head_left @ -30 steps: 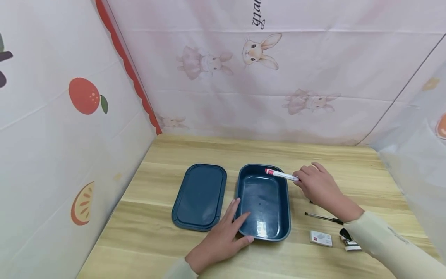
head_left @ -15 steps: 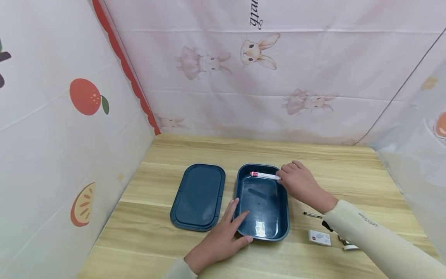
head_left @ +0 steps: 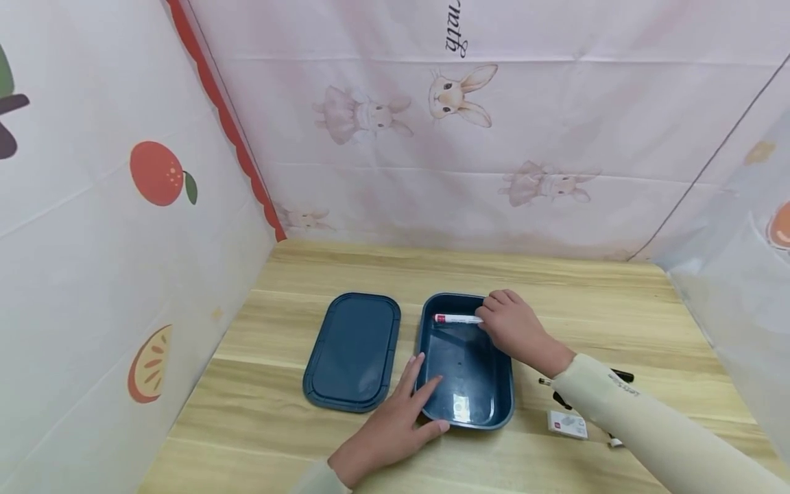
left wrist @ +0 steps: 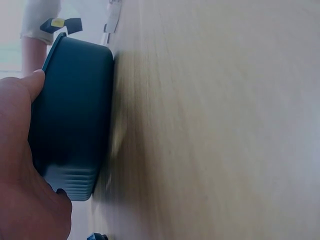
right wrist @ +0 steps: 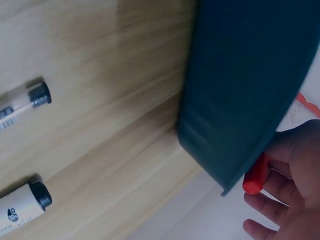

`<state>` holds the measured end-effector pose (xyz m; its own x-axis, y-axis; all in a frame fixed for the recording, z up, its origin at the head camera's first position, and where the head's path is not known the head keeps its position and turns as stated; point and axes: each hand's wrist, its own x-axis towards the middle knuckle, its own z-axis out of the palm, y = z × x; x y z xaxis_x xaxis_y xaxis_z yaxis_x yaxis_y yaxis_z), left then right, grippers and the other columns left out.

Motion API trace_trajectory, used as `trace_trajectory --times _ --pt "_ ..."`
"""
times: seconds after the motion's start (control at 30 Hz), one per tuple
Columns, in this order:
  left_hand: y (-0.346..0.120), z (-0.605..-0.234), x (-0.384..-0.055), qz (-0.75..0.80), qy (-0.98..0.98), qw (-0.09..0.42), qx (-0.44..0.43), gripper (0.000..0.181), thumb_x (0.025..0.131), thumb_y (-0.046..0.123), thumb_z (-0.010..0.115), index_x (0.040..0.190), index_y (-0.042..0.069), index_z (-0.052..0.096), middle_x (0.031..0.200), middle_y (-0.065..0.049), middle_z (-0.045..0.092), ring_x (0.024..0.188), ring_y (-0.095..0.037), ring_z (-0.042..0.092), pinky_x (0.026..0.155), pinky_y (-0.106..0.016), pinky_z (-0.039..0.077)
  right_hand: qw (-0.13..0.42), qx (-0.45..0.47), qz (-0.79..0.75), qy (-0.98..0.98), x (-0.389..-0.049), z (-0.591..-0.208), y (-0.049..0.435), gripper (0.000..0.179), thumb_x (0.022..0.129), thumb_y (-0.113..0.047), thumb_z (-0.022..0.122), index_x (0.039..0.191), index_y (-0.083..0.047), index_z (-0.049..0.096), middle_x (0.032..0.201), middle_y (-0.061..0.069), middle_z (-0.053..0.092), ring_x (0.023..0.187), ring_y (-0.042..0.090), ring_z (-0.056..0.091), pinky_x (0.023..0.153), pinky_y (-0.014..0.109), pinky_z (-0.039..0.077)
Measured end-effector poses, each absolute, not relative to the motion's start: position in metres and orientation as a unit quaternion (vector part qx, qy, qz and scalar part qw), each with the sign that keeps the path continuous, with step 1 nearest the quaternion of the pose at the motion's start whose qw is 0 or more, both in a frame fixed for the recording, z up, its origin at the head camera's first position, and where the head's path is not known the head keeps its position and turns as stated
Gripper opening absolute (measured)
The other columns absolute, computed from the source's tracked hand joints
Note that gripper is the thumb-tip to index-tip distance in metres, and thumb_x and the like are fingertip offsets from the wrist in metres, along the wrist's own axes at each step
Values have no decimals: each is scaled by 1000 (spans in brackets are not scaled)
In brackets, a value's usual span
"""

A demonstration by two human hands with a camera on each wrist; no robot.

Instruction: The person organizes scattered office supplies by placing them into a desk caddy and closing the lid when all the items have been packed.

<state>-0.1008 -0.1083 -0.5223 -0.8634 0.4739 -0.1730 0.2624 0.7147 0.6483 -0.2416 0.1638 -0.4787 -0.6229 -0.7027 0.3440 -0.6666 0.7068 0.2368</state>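
A dark blue plastic box (head_left: 463,374) stands on the wooden table with its top uncovered. Inside its far end lies a white marker with a red end (head_left: 455,319), which my right hand (head_left: 513,331) pinches by its right end, reaching over the rim. The marker's other red end (right wrist: 255,176) pokes out from the fingers in the right wrist view. My left hand (head_left: 398,422) rests with spread fingers on the box's near left corner, thumb at the near rim. The left wrist view has the thumb along the rim and the box's outer wall (left wrist: 75,100).
Left of the box lies its matching flat lid (head_left: 352,352). To the right are a small white packet (head_left: 567,425), a clear pen (right wrist: 22,104) and a white marker with a black end (right wrist: 22,209). The right sleeve (head_left: 623,405) partly covers things there.
My right hand has carried the marker leftward and down from above the right rim into the box's far end. The left hand has stayed at the near left corner.
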Motion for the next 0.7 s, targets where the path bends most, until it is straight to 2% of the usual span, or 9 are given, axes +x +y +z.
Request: trace_trajectory --times 0.2,0.43,0.7 --pt "-110 -525 -100 319 912 162 202 75 93 76 42 158 44 22 168 14 -19 158 -18 -2 111 -61 38 218 392 -70 -891 -250 -487 160 19 84 -23 82 92 -8 73 90 8 69 93 29 57 95 47 47" --pt "-109 -528 -101 316 913 156 207 75 93 76 41 158 43 22 167 15 -19 157 -17 -4 112 -62 37 222 396 -81 -887 -256 -493 160 16 84 -22 82 90 -9 75 91 9 71 98 31 57 109 55 42" --pt "-109 -530 -101 308 917 147 204 76 91 79 41 157 46 23 168 14 -17 157 -17 -4 114 -64 33 222 414 -92 -878 -260 -498 153 7 85 -12 76 79 -9 74 80 6 71 92 31 53 108 56 40"
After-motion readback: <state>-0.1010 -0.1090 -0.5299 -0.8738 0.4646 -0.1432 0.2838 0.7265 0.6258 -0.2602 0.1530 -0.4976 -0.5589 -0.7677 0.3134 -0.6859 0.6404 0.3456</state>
